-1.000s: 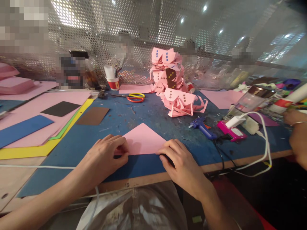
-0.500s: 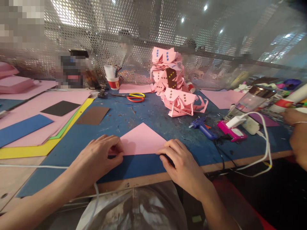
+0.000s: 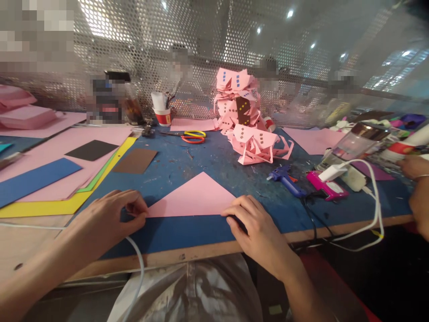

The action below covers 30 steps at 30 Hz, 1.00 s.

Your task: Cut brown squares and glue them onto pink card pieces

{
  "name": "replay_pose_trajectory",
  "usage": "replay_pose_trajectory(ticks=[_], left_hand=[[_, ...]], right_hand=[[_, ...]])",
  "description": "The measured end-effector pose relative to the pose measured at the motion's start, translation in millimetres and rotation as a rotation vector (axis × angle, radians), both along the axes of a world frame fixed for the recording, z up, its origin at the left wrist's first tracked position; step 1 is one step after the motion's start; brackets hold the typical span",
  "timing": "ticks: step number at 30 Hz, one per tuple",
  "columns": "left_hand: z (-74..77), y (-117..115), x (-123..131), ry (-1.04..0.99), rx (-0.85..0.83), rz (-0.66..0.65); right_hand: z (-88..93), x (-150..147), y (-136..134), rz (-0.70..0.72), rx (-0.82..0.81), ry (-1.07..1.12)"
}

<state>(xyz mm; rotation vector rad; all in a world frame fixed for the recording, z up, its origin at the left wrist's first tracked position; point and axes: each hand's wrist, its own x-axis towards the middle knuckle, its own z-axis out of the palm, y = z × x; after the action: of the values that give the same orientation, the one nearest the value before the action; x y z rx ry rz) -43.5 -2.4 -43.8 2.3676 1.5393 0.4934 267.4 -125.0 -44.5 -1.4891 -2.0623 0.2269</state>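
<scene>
A pink sheet of paper (image 3: pixel 197 199), folded into a triangle, lies on the blue mat with its peak pointing away from me and its long edge towards me. My left hand (image 3: pixel 124 212) pinches the left corner between thumb and fingertips. At the opposite end my right hand (image 3: pixel 256 228) has curled fingers and thumb closed on the right corner, which they cover. Beyond the triangle stand stacked pink folded-paper pieces (image 3: pixel 256 138) with small coloured squares stuck on them.
A blue glue gun (image 3: pixel 286 181) and a pink power adapter (image 3: pixel 326 185) with cables lie to the right. Scissors (image 3: pixel 192 136) rest farther back. Coloured sheets (image 3: pixel 50 208) are piled left, beside a brown card (image 3: pixel 136 161). Another person's hand (image 3: pixel 417 174) shows at the right edge.
My left hand has slid left along the paper's long edge to its corner, uncovering more of the triangle. My right hand stays at the right corner. The view has shifted slightly.
</scene>
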Motion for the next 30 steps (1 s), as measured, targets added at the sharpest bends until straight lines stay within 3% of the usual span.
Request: replay_pose_trajectory(ticks=[4, 17, 21, 23, 25, 30], left_hand=[[2.4, 2, -10, 0.063, -0.054, -0.043], [7.2, 8, -30, 0.081, -0.131, 0.037], [6.7, 6, -33, 0.019, -0.044, 0.044], [8.3, -1, -26, -0.025, 0.058, -0.012], [11.8, -10, -14, -0.049, 0.128, -0.163], [22.9, -17, 16, 0.028, 0.06, -0.535]], right_hand=[[0.9, 0, 0, -0.001, -0.007, -0.002], [-0.8, 0, 0, 0.003, -0.009, 0.026], [-1.0, 0, 1, 0.008, -0.014, 0.018], [-0.6, 1, 1, 0.012, -0.019, 0.013], [0.9, 1, 2, 0.013, -0.026, 0.003], [9.5, 0, 7, 0.023, -0.056, -0.054]])
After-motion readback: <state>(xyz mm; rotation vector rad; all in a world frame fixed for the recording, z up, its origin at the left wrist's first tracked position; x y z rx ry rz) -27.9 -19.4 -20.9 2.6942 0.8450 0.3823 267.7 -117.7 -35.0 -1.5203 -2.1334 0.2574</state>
